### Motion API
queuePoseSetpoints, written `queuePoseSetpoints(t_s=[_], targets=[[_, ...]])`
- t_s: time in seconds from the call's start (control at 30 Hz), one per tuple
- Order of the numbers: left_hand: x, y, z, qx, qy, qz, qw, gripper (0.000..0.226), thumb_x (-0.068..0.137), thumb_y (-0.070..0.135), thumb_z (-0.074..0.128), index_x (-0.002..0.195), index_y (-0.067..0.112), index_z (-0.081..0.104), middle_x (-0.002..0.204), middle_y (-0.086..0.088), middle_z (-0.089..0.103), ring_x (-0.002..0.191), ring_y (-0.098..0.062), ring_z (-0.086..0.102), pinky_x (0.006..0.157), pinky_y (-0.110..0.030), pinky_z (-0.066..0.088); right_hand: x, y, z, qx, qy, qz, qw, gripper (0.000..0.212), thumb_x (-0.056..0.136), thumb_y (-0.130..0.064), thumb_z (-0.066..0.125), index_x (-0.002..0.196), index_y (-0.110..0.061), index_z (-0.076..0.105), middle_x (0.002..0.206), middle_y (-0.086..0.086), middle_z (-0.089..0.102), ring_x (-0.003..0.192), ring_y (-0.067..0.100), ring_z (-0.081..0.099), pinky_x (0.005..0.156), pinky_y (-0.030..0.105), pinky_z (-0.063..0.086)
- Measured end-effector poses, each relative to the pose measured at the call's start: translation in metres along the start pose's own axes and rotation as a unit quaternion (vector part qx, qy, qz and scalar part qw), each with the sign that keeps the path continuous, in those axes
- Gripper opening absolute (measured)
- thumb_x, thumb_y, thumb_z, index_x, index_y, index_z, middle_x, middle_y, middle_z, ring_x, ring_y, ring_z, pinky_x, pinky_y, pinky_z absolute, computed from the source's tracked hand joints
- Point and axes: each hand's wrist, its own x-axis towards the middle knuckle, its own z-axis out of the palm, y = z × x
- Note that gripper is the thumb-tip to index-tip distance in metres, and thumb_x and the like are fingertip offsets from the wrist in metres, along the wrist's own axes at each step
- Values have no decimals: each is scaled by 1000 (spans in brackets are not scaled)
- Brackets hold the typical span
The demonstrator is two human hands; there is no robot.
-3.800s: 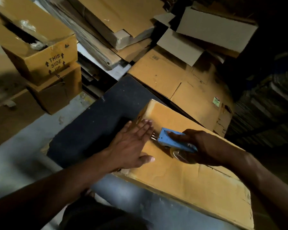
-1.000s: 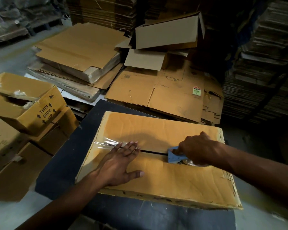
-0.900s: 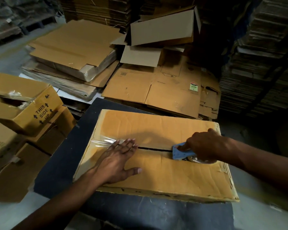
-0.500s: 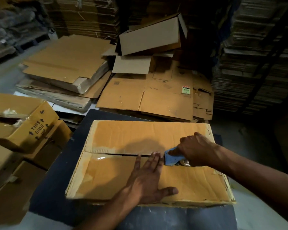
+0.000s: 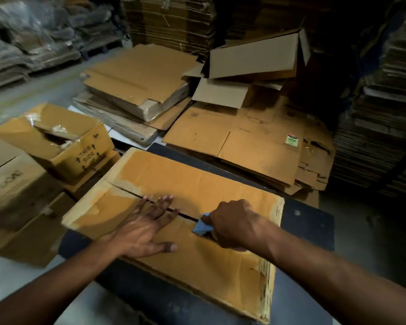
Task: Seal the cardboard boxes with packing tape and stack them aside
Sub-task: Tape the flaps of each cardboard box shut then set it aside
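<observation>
A cardboard box (image 5: pixel 197 184) is being kept flat on the dark table (image 5: pixel 309 228), reaching its left edge. The box's near flap is being pressed by the left hand (image 5: pixel 143 228), fingers spread flat, grasping nothing. A blue tape dispenser (image 5: pixel 202 225) is being gripped by the right hand (image 5: pixel 232 221), fingers curled closed, at the centre seam (image 5: pixel 185 215).

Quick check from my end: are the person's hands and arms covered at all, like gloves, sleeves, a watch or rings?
Nothing is worn that shows. The left hand and the right hand are both bare, with no gloves. Both forearms are uncovered up to the frame edge, with no sleeve cuff in view. No watch, bracelet or ring is visible, though the lighting is dim. The left hand's fingernails look light and short.
</observation>
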Motion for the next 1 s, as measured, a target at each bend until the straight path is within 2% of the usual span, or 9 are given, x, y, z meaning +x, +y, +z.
queuePoseSetpoints(t_s=[0.07,0.17,0.23,0.33,0.53,0.63,0.7,0.87,1.0], targets=[[0,-1,1,13,-11,-5,1000,99,86,95,22,161,42,-14,165,6,-35,153,-13,-31,124,-51,-16,0,-2,-2,-2,-8,-1,1000,45,104,-42,51,148,-35,48,119,6,64,102,29,67,68,35,40],[-2,-1,3,13,-2,-12,1000,99,86,95,21,160,42,-18,164,8,-38,152,-11,-32,124,-49,-17,-15,13,1,6,-23,-4,1000,60,104,-41,50,158,-44,26,122,7,57,101,30,65,59,34,34],[-3,-1,4,9,-1,-16,1000,99,86,95,21,159,43,-21,162,10,-40,151,-11,-34,124,-47,-17,-28,23,3,4,-33,-4,999,68,103,-41,51,161,-47,15,124,7,55,102,28,63,63,36,39],[-2,-2,6,5,-11,-15,1000,97,84,96,19,158,46,-20,162,10,-40,150,-8,-35,124,-49,-17,-47,38,12,33,-40,3,999,70,102,-45,52,160,-48,14,125,5,57,102,25,64,74,38,52],[-2,0,2,-6,-30,-18,999,97,83,98,17,157,47,-21,160,8,-43,150,-11,-37,123,-50,-20,-75,57,30,56,-35,38,997,72,102,-48,54,158,-53,9,125,3,53,94,18,56,71,34,48],[-3,11,-3,-3,-46,-31,998,106,79,101,14,157,41,-24,158,7,-47,149,-16,-39,122,-57,-20,-70,50,35,36,-23,45,998,70,103,-48,53,159,-51,11,125,7,52,104,26,61,76,40,48],[-3,24,-8,-4,-49,-39,998,115,76,102,14,158,32,-27,159,7,-46,149,-16,-40,122,-60,-18,-67,49,36,30,-20,47,998,68,103,-47,53,159,-50,15,122,7,53,104,27,61,75,39,47],[15,89,-14,-12,-47,28,998,127,72,103,9,159,18,-27,162,5,-41,153,-15,-32,124,-53,-20,-62,46,31,-1,1,27,1000,60,102,-46,53,157,-47,29,112,4,57,93,25,63,66,34,43],[24,114,-7,-23,-33,65,997,127,77,102,17,163,15,-17,167,0,-29,155,-13,-25,128,-48,-11,-60,46,31,9,1,32,999,54,101,-47,53,153,-46,40,107,1,63,90,24,65,67,34,48]])
